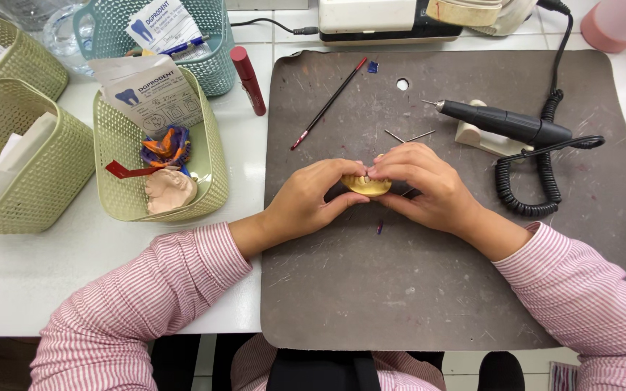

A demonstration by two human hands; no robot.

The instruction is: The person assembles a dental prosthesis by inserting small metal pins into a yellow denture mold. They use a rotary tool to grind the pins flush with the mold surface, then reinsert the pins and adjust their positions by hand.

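Fingers (356,171) pinching yellow dental cast (366,186), grey mat (400,289), white tiled bench (9,282)

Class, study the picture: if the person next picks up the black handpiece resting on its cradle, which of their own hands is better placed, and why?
Probably the right hand. The handpiece lies on its cradle just up and right of it, while the left hand, on the far side, also grips the yellow dental cast.
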